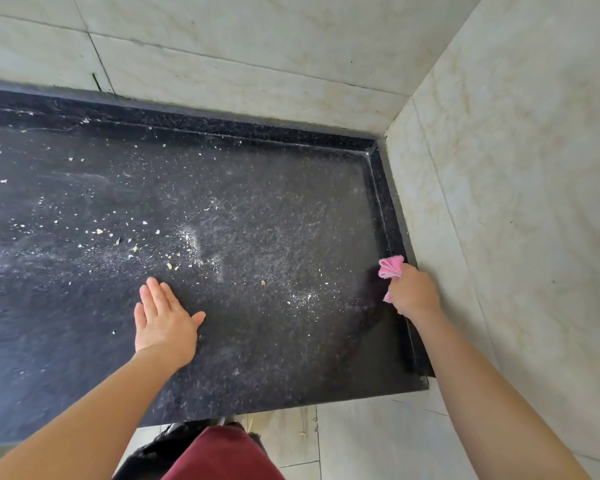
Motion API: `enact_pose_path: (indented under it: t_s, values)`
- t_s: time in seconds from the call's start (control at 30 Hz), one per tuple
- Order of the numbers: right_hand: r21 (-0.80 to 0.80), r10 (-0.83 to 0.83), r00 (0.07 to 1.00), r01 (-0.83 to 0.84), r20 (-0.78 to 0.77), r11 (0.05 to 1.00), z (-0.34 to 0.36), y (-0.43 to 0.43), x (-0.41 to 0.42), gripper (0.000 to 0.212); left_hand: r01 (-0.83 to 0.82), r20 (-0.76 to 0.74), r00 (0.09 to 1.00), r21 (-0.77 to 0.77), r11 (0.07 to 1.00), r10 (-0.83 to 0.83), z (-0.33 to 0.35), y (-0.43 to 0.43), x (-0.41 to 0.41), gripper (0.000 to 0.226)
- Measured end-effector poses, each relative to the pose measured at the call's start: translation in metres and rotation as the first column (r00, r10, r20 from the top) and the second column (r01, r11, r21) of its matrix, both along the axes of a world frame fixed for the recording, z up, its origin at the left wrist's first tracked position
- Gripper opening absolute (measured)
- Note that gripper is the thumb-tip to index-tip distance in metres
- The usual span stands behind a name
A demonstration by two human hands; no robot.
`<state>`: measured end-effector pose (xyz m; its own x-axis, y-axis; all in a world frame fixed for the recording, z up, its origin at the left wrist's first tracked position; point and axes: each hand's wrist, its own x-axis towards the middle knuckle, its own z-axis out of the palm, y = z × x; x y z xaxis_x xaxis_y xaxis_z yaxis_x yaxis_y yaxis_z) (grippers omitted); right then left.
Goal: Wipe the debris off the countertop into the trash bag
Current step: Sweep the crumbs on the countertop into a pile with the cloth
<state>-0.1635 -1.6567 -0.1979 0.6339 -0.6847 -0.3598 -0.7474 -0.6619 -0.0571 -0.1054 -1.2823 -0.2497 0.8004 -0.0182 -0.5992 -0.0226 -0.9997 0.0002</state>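
Observation:
A black speckled countertop fills the view, strewn with pale crumbs and dust; the debris is thickest at the left and centre. My left hand lies flat on the counter, palm down and fingers apart, holding nothing. Over at the counter's right edge, my right hand is closed around a bunched pink cloth, which sticks out above the fist, close to the raised rim. A black trash bag shows below the front edge, partly hidden by my red clothing.
A raised black rim runs along the back and right sides of the counter. Pale marble-look tiled walls meet in a corner at the back right. Light floor tiles lie below the front edge.

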Motion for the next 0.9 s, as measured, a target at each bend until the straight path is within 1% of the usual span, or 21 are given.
enact_pose_path:
  t_s: [0.03,0.07,0.1,0.17,0.2,0.27,0.4,0.43,0.5,0.53,0.57,0.63,0.7,0.73,0.8,0.87,0.9]
  values:
    - [-0.031,0.019,1.0,-0.02,-0.016,0.999,-0.005,0.001,0.002,0.033,-0.003,0.002,1.0,-0.002,1.0,0.003,0.0,0.0,0.0,0.08]
    - [-0.025,0.007,1.0,-0.007,-0.015,1.0,-0.01,0.006,0.004,0.041,-0.006,0.003,1.0,-0.007,1.0,0.006,0.0,0.0,0.0,0.08]
    - [0.015,-0.045,0.999,0.045,0.023,0.999,-0.016,0.013,0.006,0.047,-0.009,0.002,1.0,-0.012,1.0,0.009,0.0,0.0,-0.001,0.079]
    - [0.099,-0.156,0.979,0.144,0.129,0.985,-0.023,0.033,0.011,0.049,-0.012,-0.003,1.0,-0.02,1.0,0.012,0.0,0.0,-0.001,0.079]
    - [0.134,-0.176,0.97,0.154,0.17,0.979,-0.023,0.047,0.014,0.046,-0.013,-0.004,1.0,-0.026,1.0,0.013,0.0,0.0,-0.002,0.079]
    - [0.201,-0.138,0.968,0.095,0.21,0.975,-0.024,0.08,0.017,0.046,-0.021,-0.005,1.0,-0.042,0.999,0.021,0.001,0.001,-0.002,0.079]
    - [0.313,0.026,0.972,-0.1,0.231,0.944,-0.026,0.161,0.018,0.049,-0.023,-0.01,1.0,-0.045,0.999,0.022,0.002,0.001,-0.002,0.079]
    - [0.372,0.054,0.973,-0.138,0.226,0.918,-0.028,0.177,0.02,0.049,-0.025,-0.014,1.0,-0.05,0.998,0.025,0.003,0.001,-0.002,0.079]
    - [0.524,0.085,0.971,-0.194,0.225,0.829,-0.028,0.198,0.025,0.046,-0.026,-0.014,1.0,-0.055,0.998,0.026,0.004,0.001,-0.002,0.079]
    - [0.562,0.096,0.965,-0.221,0.244,0.797,-0.023,0.201,0.027,0.045,-0.027,-0.016,1.0,-0.055,0.998,0.026,0.004,0.001,-0.001,0.079]
    - [0.561,0.091,0.96,-0.23,0.264,0.795,-0.02,0.195,0.027,0.043,-0.025,-0.018,1.0,-0.053,0.998,0.024,0.005,0.001,-0.002,0.079]
    - [0.493,0.058,0.952,-0.208,0.301,0.845,-0.011,0.169,0.024,0.037,-0.022,-0.018,1.0,-0.046,0.999,0.021,0.006,0.0,-0.001,0.079]
    - [0.352,0.045,0.96,-0.145,0.277,0.925,-0.003,0.127,0.014,0.036,-0.016,-0.017,1.0,-0.038,0.999,0.015,0.007,0.0,0.0,0.08]
    - [0.256,0.045,0.97,-0.108,0.24,0.961,-0.001,0.104,0.007,0.04,-0.011,-0.018,1.0,-0.037,0.999,0.01,0.006,0.0,-0.001,0.08]
    - [0.075,0.055,0.989,-0.066,0.14,0.995,0.0,0.056,-0.014,0.043,-0.007,-0.017,1.0,-0.035,0.999,0.007,0.005,0.0,-0.001,0.08]
    - [-0.038,0.06,0.998,-0.059,0.011,0.998,0.002,0.024,-0.033,0.037,-0.007,-0.016,1.0,-0.034,0.999,0.006,0.005,0.0,-0.002,0.08]
    - [-0.077,0.084,0.994,-0.089,-0.068,0.993,0.001,0.017,-0.039,0.038,-0.008,-0.015,1.0,-0.032,0.999,0.007,0.005,0.0,-0.002,0.08]
